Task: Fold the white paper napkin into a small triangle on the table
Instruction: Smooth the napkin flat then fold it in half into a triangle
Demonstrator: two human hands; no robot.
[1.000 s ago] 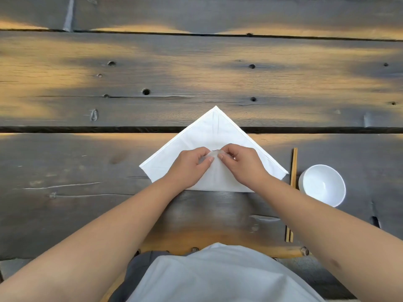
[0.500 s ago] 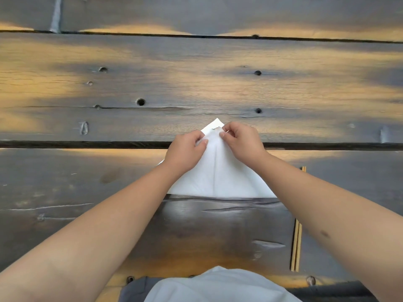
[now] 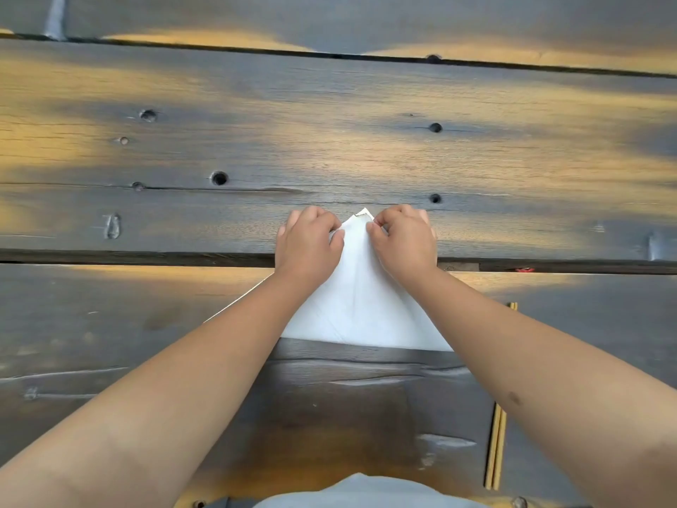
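1. The left hand and the right hand are both closed in a pinch on the top layer of the white paper napkin, one on each side of its far tip.
2. Between the hands the tip shows two layers that do not match exactly; I think they must be aligned first, before any pressing.
3. Toward the body from the hands, the napkin lies flat on the desk, with its straight folded edge nearest the person.
4. After that, the fingers should slide along this fold to make it sharp.
5. The chopsticks lie to the right, well apart, so they do not disturb.
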